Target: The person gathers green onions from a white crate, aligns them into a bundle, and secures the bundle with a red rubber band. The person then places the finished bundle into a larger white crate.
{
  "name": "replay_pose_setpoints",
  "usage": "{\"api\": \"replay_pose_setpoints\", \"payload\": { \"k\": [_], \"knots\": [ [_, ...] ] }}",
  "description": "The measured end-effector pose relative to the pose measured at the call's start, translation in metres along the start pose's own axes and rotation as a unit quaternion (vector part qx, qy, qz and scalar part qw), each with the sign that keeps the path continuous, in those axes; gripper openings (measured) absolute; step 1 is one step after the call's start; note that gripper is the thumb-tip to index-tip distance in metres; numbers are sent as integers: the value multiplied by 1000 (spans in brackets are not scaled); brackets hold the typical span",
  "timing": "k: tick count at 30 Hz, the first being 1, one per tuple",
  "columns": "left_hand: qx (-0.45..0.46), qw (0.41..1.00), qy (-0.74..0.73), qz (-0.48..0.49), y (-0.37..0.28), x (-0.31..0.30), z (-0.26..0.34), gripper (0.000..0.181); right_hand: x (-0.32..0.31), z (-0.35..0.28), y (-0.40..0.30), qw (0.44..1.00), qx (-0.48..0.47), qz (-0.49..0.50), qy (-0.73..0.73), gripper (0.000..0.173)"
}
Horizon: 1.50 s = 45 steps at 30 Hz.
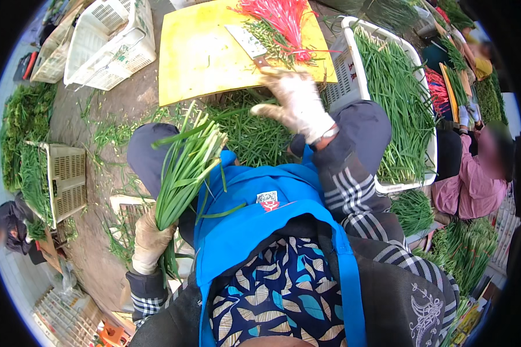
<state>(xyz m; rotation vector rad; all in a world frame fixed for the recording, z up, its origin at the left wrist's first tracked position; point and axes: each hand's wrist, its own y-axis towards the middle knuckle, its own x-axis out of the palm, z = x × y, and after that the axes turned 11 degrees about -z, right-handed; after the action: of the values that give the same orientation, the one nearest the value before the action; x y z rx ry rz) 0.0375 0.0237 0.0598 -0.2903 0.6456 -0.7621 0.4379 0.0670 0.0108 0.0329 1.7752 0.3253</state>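
Observation:
In my gloved left hand (151,240), a bunch of garlic chives (180,173) is gripped around its green leaves, with the pale cut ends tilted up and away from me. My right hand (297,102), in a white glove and slightly blurred, hovers over the near edge of a yellow board (195,56), its thumb spread wide. Just beyond its fingertips lies a knife (247,41) with a wooden handle, the blade pointing away to the left. Beside the blade are chive trimmings (269,41) and a bundle of pink plastic ties (282,19).
A white crate full of chives (345,71) stands at my right. An open white crate (145,47) sits at the far left. Loose leaves (256,139) cover the ground between my knees. Co-workers sit at right, in a pink top (469,182), and at left (15,230).

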Motion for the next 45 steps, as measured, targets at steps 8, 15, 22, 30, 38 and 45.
{"api": "replay_pose_setpoints", "payload": {
  "k": [8, 15, 22, 30, 38, 45],
  "knots": [
    [95, 982, 155, 57, 14, 9, 20, 65, 34, -63, 20, 997, -30, -24, 70, 17],
    [147, 963, 205, 93, 17, 8, 21, 60, -31, -36, -1, 995, 52, -18, 86, 29],
    [117, 922, 332, 161, 19, 12, 17, 84, 8, -100, 11, 994, -95, -41, 43, 12],
    [90, 883, 433, 157, 14, 9, 11, 92, 12, -61, 6, 990, -18, -42, 136, 19],
    [88, 868, 447, 197, 17, 9, 14, 87, 17, -92, 1, 984, -74, -108, 122, 36],
    [108, 872, 426, 217, 20, 10, 13, 80, 20, -105, 6, 975, -31, -196, 99, 40]
  ]
}}
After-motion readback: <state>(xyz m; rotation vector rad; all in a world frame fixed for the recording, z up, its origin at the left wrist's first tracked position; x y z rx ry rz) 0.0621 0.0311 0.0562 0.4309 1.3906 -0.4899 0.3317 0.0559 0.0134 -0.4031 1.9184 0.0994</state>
